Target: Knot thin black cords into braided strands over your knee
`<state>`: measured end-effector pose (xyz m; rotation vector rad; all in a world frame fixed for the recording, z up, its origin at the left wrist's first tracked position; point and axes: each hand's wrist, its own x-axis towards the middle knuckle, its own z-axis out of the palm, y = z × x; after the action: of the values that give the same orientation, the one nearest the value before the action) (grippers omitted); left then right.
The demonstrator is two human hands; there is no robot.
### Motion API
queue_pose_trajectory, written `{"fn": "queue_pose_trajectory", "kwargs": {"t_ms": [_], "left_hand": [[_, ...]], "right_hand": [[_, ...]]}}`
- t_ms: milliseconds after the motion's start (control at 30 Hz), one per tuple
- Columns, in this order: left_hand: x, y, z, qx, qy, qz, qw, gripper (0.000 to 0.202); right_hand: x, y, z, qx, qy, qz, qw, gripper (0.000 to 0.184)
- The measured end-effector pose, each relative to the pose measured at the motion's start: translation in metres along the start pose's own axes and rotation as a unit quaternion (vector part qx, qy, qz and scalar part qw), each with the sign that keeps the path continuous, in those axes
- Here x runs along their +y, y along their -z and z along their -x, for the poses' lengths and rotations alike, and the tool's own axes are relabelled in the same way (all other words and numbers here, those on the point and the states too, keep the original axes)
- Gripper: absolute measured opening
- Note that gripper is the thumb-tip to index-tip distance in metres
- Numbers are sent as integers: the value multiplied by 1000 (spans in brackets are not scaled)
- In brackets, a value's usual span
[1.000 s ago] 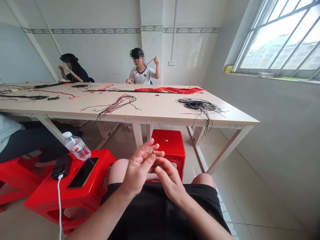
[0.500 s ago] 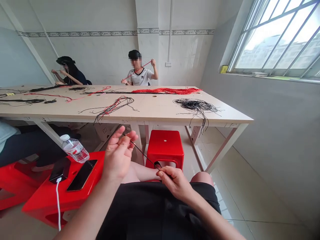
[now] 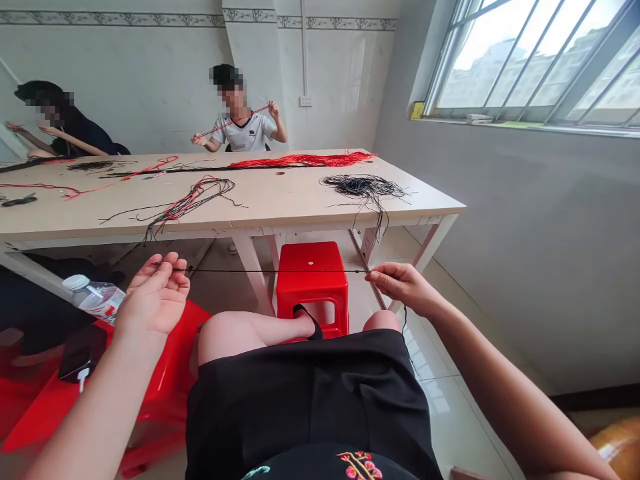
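A thin black cord [image 3: 280, 271] is stretched level between my two hands, above my lap and in front of a red stool. My left hand [image 3: 156, 293] pinches one end between thumb and fingers, palm turned up. At the other side my right hand [image 3: 400, 285] grips the cord between thumb and forefinger, and a loose tail of it hangs down below that hand. Small knots or thickenings show on the cord close to each hand.
Across my front stands a long table [image 3: 280, 213], with a black cord heap [image 3: 363, 187], a red cord bundle [image 3: 305, 160] and mixed cords [image 3: 195, 197]. A red stool [image 3: 313, 273] stands below its edge. At left are a bottle [image 3: 97, 297] and dark box [image 3: 83, 350]. Two people sit opposite.
My hands have moved far apart, the left going left and the right going right and up, so the cord between them is longer and level. The view has shifted right and down.
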<state>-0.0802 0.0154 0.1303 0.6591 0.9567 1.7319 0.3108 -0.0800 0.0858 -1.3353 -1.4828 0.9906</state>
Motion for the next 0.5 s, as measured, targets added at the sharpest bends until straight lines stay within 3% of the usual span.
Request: {"fn": "queue_pose_trajectory", "kwargs": {"t_ms": [133,233,267,333,400,467,500], "left_hand": [[-16,14,-16,29,-23,-105,994,29],[-29,-4,-7,8,-142,-248,958,45],[-31,-17,3,-47,-178,-269,945,45],[-33,-53,29,-221,-200,-272,915,39],[-34,-91,58,-367,-192,-282,866,56],[-34,-123,77,-457,-149,-325,814,74],[-34,-134,82,-472,-140,-329,806,74]], "right_hand": [[-23,8,-7,-5,-16,-68,998,35],[-50,6,-14,-50,16,-51,997,28],[-61,3,-18,-79,35,-31,996,26],[-81,-5,-26,-115,73,9,991,21],[-99,-14,-34,-137,117,48,983,19],[-114,-22,-39,-146,150,78,975,21],[-119,-23,-41,-144,157,85,973,23]]}}
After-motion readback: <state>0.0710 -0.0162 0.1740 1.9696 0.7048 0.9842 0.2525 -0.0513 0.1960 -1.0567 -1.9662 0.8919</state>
